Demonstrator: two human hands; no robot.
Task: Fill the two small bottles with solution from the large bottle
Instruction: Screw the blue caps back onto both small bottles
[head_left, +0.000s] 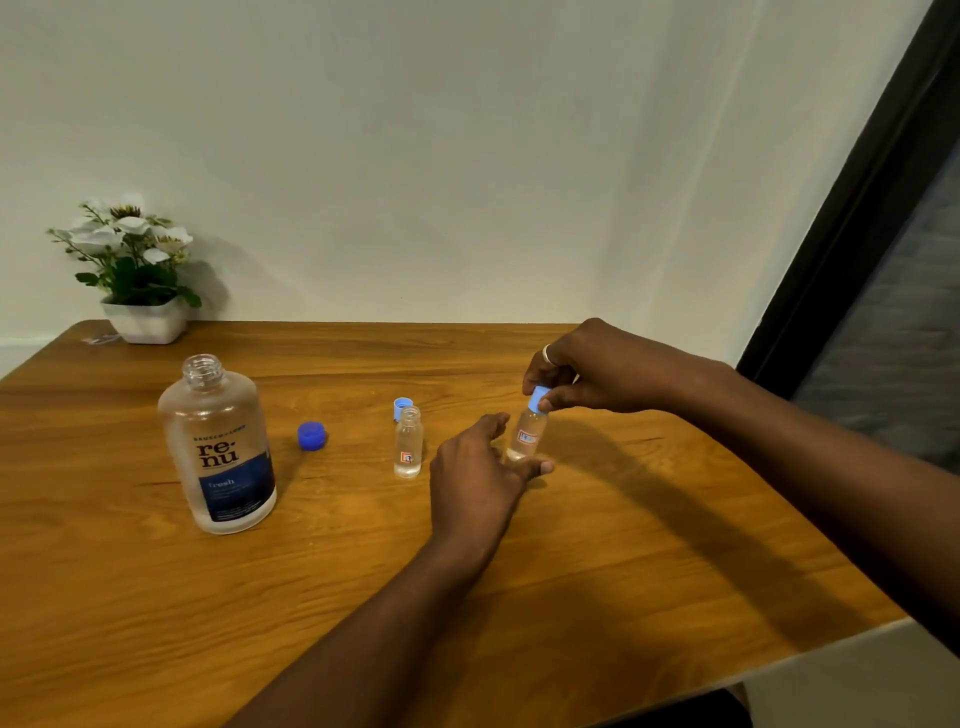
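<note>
Nearest the camera, the left hand (480, 467) lies loosely open with its fingertips steadying the base of the right-hand small bottle (527, 434); it is bracing, not gripping. Above it the right hand (597, 371) pinches the light blue cap (538, 399) on that bottle's neck, whether on or off I cannot tell. Just left of it, the second small bottle (408, 441) stands uncapped, its cap (402, 407) behind. Farther left stands the large bottle (217, 447), open, with its dark blue cap (311, 435) between. How full either small bottle is, I cannot tell.

The left hand (480, 470) hides the capped small bottle's (527, 435) base.
</note>
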